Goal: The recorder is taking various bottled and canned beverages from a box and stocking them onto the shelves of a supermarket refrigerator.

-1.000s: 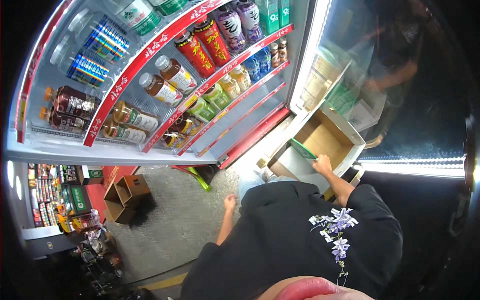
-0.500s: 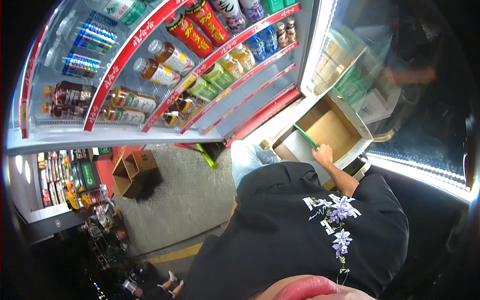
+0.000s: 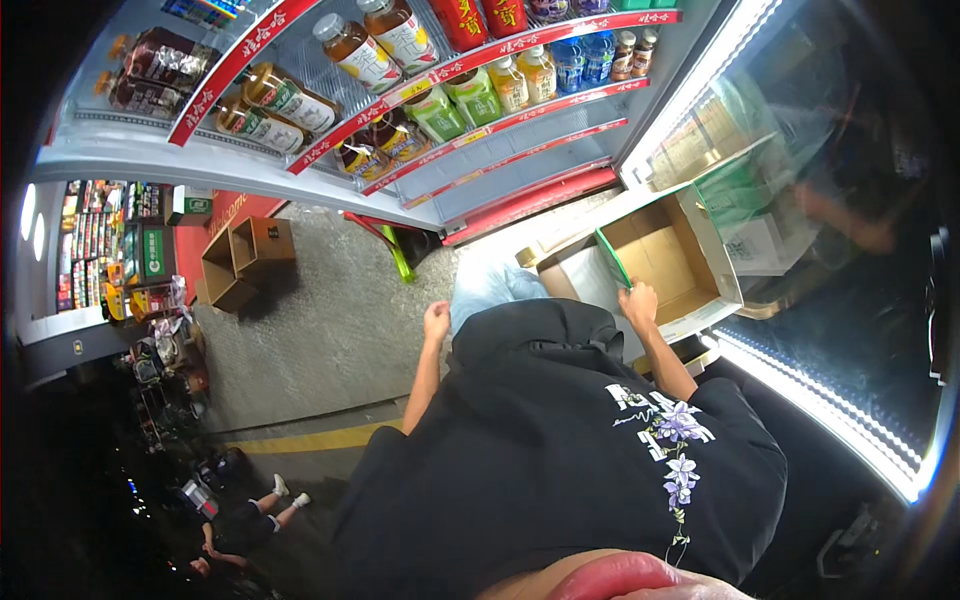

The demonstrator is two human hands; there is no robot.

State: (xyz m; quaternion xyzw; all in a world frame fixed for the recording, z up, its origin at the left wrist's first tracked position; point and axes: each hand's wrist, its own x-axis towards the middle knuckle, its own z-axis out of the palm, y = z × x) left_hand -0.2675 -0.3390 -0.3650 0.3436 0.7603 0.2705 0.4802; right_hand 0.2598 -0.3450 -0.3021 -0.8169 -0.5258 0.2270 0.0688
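My right hand (image 3: 638,304) is closed on the green-edged flap (image 3: 612,260) of an open cardboard carton (image 3: 712,250). The carton has a bare brown inside and pale outer walls, and stands low by the fridge opening. The flap rises beside its brown cavity, next to a whitish panel (image 3: 588,275). Left of my legs, my left hand (image 3: 437,318) hangs in the air with its fingers curled in and nothing visible in them. It touches neither the carton nor the fridge.
An upright drinks fridge (image 3: 430,200) stands open ahead, its upper shelves holding bottles and cans. Its lit glass door (image 3: 850,230) is at my right. Brown cartons (image 3: 245,262) sit on the floor to the left. Behind, at lower left, a person (image 3: 250,520) is partly visible.
My left hand has come into view beside my legs. My right hand keeps hold of the flap, which now stands closer to the brown cavity. The view has turned, shifting the fridge shelves upward.
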